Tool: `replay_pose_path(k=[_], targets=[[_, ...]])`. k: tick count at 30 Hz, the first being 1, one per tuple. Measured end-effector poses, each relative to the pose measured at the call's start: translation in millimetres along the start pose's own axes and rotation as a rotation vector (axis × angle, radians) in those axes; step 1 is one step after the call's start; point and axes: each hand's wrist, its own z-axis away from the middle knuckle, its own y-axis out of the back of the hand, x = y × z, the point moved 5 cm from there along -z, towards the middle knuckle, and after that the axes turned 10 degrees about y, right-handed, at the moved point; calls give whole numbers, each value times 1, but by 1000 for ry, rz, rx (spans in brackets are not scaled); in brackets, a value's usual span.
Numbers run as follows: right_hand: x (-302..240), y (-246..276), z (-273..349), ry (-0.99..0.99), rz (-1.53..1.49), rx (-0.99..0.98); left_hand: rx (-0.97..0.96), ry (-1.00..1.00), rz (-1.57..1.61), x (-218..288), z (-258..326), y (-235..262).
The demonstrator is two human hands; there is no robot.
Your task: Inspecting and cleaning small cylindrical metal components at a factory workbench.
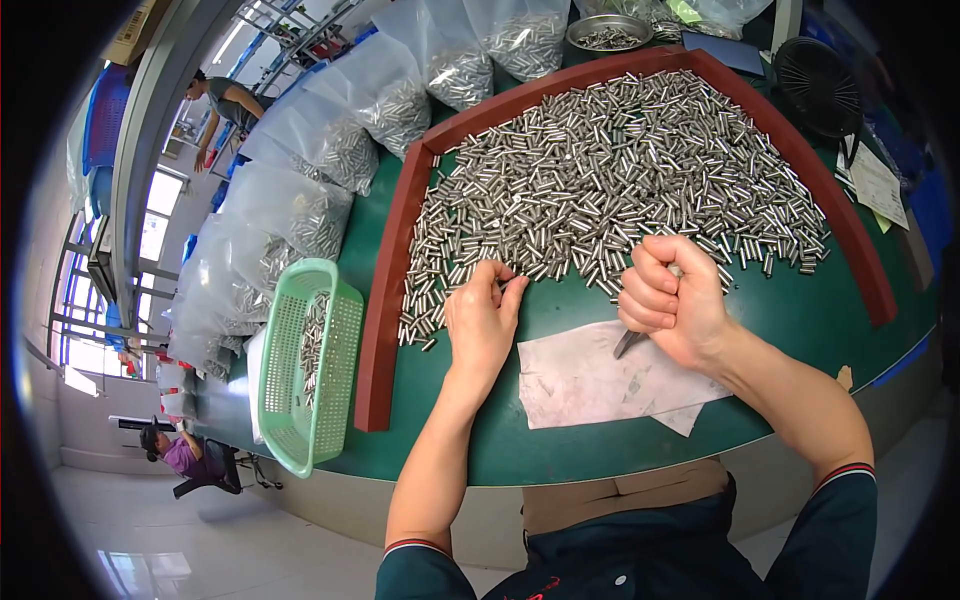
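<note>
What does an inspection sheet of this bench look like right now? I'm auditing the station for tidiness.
Surface: dark green table top, bordered by a red-brown raised frame.
Job's things: large heap of small silver metal pins; a slim dark metal tool.
Clutter: creased white paper sheet; mint green plastic basket holding pins; clear plastic bags of pins; round metal bowl; black fan.
Grippers: left hand picks at the heap's edge; right hand fisted around the tool.
Cables: nothing seen.
Surroundings: glossy white floor; two other people further off.
</note>
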Motion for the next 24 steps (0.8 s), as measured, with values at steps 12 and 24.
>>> replay_pose_path(k=[12, 24], targets=[[-4, 1, 0, 15, 12, 24, -684, 522, 1315, -9, 21, -16], [-2, 1, 1, 15, -4, 14, -674, 485, 1236, -7, 24, -14]])
